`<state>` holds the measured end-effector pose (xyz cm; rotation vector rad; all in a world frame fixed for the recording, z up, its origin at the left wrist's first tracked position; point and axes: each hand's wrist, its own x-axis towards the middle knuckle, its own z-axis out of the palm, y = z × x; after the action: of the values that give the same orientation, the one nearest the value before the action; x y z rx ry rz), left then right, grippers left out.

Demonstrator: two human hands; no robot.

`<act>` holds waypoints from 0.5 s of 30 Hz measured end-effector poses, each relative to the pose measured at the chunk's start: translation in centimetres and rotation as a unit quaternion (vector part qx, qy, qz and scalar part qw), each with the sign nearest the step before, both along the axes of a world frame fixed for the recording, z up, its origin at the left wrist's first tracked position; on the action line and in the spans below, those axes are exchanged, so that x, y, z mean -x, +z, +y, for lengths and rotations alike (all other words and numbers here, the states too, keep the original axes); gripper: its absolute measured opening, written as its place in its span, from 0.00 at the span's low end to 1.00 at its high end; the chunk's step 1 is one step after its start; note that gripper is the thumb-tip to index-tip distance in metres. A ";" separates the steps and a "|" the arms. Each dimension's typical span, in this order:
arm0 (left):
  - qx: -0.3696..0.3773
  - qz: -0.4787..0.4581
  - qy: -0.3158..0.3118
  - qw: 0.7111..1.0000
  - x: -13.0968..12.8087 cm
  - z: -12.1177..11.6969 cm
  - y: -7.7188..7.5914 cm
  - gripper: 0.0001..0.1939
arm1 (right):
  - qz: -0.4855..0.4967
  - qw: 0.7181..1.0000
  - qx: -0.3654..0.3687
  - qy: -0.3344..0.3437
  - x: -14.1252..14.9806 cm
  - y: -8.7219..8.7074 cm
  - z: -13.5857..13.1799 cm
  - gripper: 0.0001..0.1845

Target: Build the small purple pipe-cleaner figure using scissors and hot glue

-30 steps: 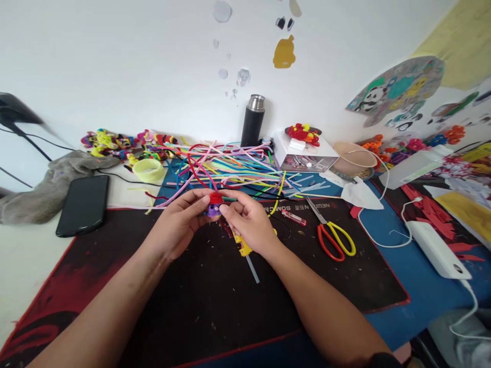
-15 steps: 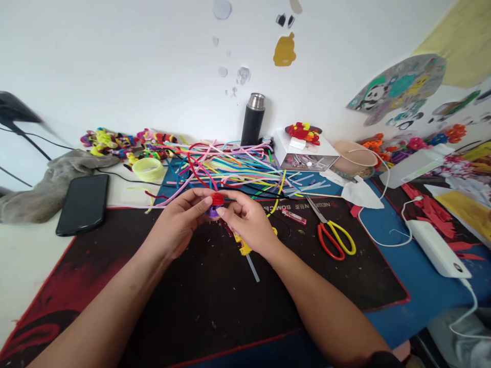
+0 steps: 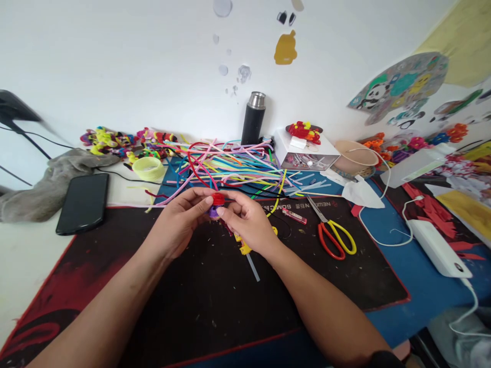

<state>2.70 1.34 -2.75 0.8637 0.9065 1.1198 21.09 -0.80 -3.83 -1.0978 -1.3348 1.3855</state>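
Observation:
Between my two hands, above the dark desk mat, is a small pipe-cleaner figure (image 3: 218, 200) with a red top and a purple lower part. My left hand (image 3: 188, 217) pinches it from the left with thumb and fingers. From the other side my right hand (image 3: 245, 217) grips it, thumb against the purple part. Under my right hand lies a yellow glue gun (image 3: 245, 249) with a clear glue stick (image 3: 252, 267) poking out; the hand hides much of it. A dark red fuzzy piece is partly visible below the figure.
Loose pipe cleaners (image 3: 230, 166) are heaped behind my hands. Scissors (image 3: 335, 237) with red and yellow handles lie to the right, near a white power bank (image 3: 437, 248). A phone (image 3: 82, 204) lies at left; a black thermos (image 3: 253, 118) stands by the wall.
Nearly nothing differs. Both hands keep the same hold on the figure, and the view has shifted very slightly.

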 end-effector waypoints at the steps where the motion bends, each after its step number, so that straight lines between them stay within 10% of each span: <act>1: 0.000 -0.001 -0.001 1.000 0.0 0.0 0.0 0.21 | -0.002 1.000 0.000 -0.001 0.0 0.0 0.0 0.26; 15: 0.006 -0.008 -0.002 1.000 -0.1 0.1 0.0 0.23 | 0.003 1.000 -0.003 0.000 0.1 0.0 0.0 0.27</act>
<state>2.75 1.43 -2.78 0.8446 0.8977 1.1148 21.01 -0.80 -3.87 -1.0891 -1.3346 1.3835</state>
